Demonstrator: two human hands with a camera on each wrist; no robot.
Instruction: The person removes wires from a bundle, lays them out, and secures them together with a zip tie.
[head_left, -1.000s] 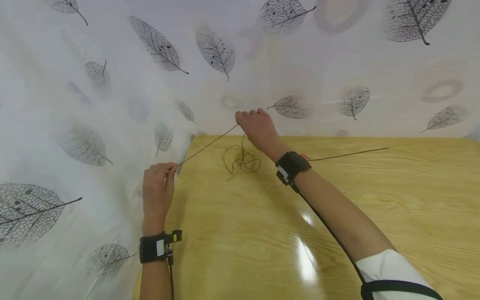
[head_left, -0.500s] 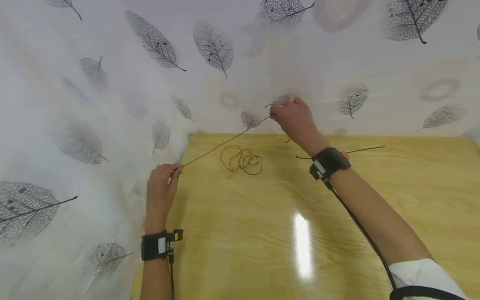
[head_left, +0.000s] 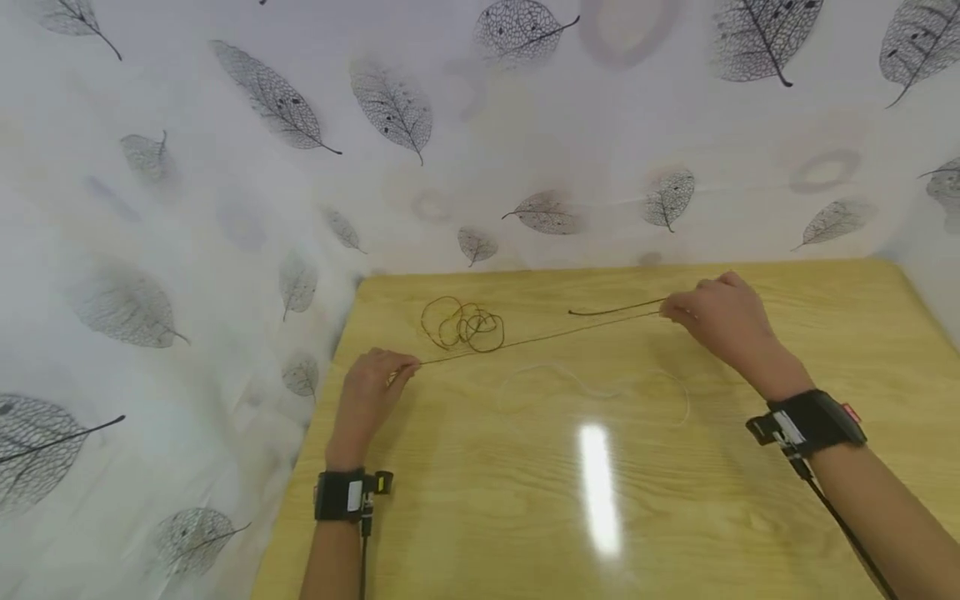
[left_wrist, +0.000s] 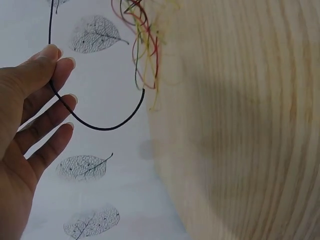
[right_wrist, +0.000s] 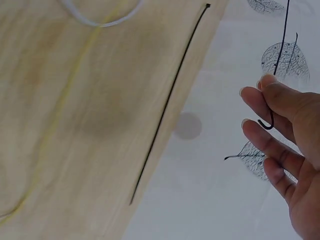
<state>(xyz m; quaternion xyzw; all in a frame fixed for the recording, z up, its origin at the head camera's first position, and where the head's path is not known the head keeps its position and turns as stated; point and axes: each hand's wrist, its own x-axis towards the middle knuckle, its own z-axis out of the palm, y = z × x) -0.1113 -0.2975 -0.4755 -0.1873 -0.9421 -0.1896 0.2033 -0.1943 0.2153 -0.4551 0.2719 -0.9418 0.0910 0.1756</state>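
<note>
A thin black cord (head_left: 555,336) runs nearly straight between my two hands in the head view. My left hand (head_left: 369,396) pinches it between thumb and forefinger; in the left wrist view, a curved tail of the cord (left_wrist: 105,129) hangs beyond the pinch. At the other end my right hand (head_left: 723,325) pinches the cord, and a short hooked tip shows below the thumb (right_wrist: 275,85) in the right wrist view. A loose tangle of red, yellow and green strings (head_left: 487,315) lies on the table behind the cord.
Another straight black strand (right_wrist: 167,105) with a small knob at one end lies near the table's back edge. A white string (head_left: 577,379) and a yellow string (right_wrist: 62,100) curve across the wooden table (head_left: 487,500). Leaf-printed white sheeting (head_left: 465,167) hangs at the back and left.
My right hand has swept right, then down in front of the back edge, drawing the cord out into a longer, flatter line. My left hand has shifted slightly right and down, still pinching.
</note>
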